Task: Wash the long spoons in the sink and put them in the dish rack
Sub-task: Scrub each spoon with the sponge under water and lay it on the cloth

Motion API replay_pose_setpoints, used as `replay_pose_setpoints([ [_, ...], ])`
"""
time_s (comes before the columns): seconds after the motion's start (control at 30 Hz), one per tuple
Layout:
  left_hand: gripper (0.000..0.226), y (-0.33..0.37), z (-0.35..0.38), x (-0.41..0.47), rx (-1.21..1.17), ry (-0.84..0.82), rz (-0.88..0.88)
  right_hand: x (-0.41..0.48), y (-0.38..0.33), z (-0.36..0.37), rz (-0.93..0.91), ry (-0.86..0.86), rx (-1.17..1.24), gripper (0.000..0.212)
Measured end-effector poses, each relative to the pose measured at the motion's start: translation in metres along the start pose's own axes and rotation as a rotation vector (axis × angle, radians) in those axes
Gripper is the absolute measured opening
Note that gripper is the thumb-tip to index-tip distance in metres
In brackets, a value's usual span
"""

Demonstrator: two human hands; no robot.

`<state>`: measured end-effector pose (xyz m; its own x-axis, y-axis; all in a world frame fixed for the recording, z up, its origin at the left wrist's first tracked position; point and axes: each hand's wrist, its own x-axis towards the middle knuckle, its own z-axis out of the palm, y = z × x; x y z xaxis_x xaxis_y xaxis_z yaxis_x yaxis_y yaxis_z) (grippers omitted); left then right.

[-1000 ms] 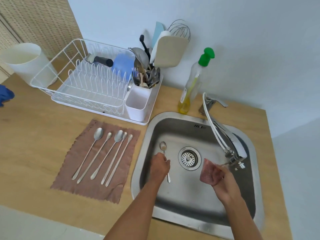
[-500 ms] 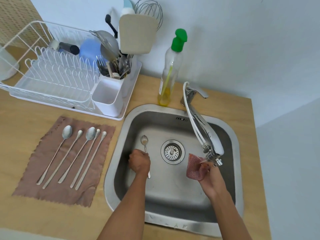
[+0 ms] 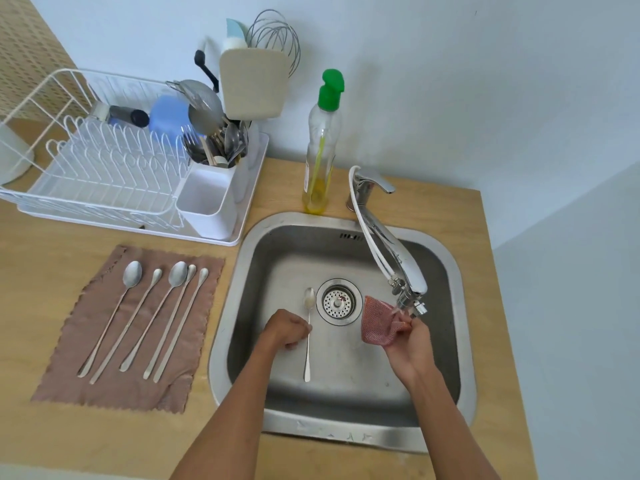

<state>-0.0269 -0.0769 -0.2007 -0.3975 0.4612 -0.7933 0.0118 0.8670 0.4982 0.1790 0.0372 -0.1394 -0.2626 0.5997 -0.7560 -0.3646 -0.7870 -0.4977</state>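
The left hand [image 3: 286, 330], fingers curled, pinches a long spoon [image 3: 307, 351]; to its right, the right hand [image 3: 412, 342] grips a mesh scrubber [image 3: 375, 323].

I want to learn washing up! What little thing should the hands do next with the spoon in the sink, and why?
Probably bring the pink scrubber over and rub the spoon. The right hand holds the pink scrubber at the spout of the tap, the left hand grips the spoon in the sink beside the drain, and the two are apart.

Soap bottle [image 3: 320, 147], wire whisk [image 3: 277, 32], brown cloth [image 3: 104, 389]
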Motion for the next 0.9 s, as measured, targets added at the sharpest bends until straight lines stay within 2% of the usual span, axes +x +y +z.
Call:
replay_pose_setpoints([
  [0.07,0.011,0.005,-0.002,-0.014,-0.078,-0.069,0.055,-0.007,-0.002,0.005,-0.017,-0.014,0.044,0.033],
  [0.2,0.013,0.016,-0.009,-0.039,-0.083,-0.194,0.146,-0.014,-0.004,0.007,-0.014,-0.017,0.109,0.030],
  [0.6,0.018,0.027,-0.002,-0.091,-0.075,-0.229,0.323,-0.018,0.016,0.009,-0.014,0.028,-0.049,0.032],
  [0.77,0.019,0.028,0.005,-0.098,0.018,-0.257,0.378,-0.026,0.015,0.015,-0.021,-0.076,-0.072,0.024],
  [0.9,0.021,0.034,0.006,-0.099,0.136,-0.174,0.466,-0.027,0.011,0.021,-0.068,-0.155,-0.293,0.027],
])
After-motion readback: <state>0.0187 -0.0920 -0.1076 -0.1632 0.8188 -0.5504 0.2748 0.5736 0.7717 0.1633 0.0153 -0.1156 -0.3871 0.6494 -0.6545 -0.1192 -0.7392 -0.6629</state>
